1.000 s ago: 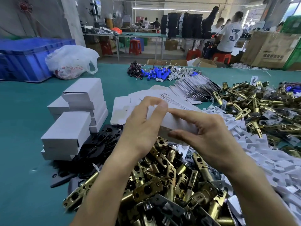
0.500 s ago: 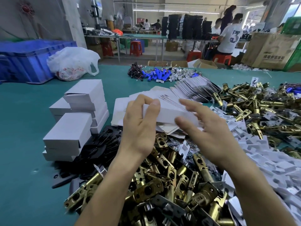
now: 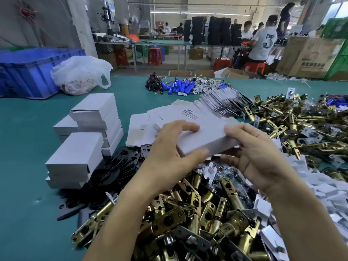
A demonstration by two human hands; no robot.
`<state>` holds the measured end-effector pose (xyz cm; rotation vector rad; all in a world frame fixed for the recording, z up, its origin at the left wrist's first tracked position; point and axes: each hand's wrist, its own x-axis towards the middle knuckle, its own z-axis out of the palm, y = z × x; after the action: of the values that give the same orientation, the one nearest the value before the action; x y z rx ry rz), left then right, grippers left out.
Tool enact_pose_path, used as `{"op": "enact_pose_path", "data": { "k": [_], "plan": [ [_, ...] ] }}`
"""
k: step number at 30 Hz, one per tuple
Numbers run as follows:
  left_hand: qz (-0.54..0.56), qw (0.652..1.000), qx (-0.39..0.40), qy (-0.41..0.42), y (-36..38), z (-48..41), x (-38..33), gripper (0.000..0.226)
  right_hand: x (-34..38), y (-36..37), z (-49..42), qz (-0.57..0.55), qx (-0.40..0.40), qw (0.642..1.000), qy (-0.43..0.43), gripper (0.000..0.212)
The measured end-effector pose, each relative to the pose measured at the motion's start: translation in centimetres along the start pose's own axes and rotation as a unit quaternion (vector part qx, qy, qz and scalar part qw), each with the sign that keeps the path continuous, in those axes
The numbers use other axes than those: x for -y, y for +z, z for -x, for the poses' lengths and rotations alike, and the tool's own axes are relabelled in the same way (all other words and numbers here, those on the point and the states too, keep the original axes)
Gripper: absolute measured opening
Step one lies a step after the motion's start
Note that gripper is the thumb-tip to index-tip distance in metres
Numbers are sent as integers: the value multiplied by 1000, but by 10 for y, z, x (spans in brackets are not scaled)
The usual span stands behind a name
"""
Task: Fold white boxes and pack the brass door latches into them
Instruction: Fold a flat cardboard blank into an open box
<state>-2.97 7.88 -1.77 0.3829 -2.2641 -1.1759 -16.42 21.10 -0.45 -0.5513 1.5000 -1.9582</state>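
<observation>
Green table (image 3: 28,129) filled most of the view. Blue crate (image 3: 28,72) sat at the far left edge, with a white plastic bag (image 3: 79,74) just beside it. A heap of brass door latches (image 3: 197,213) lay nearest the camera, under both forearms. A second latch pile (image 3: 301,125) spread along the right side, and loose white inserts (image 3: 329,185) were scattered below it. Folded white boxes (image 3: 79,153) were stacked at the left, with more stacked behind them. Flat box blanks (image 3: 169,113) fanned out mid-table, and black plates (image 3: 113,170) lay between the stacks and the near latch heap. Small blue cylinders (image 3: 178,87) were clustered far back, mixed with wires.

One white box (image 3: 205,136) was held in the air above the near latch heap, tilted, just in front of the blanks. Left hand (image 3: 169,153) gripped its left end, fingers curled over the top and thumb on the near side face. Right hand (image 3: 258,153) gripped the right end, fingers over the top edge and thumb underneath. The box ends were hidden by the hands, so possibly still unfolded; can't tell. No latch was visible in it.
</observation>
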Motion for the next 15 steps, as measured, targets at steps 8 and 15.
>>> {"op": "enact_pose_path", "data": {
  "k": [8,15],
  "plan": [
    [-153,988,-21,-26,7,2,9,120,-2,3,5,180,122,968,-128,16],
    [-129,982,-128,48,11,0,10,80,-4,14,9,249,162,933,-202,9]
  ]
}}
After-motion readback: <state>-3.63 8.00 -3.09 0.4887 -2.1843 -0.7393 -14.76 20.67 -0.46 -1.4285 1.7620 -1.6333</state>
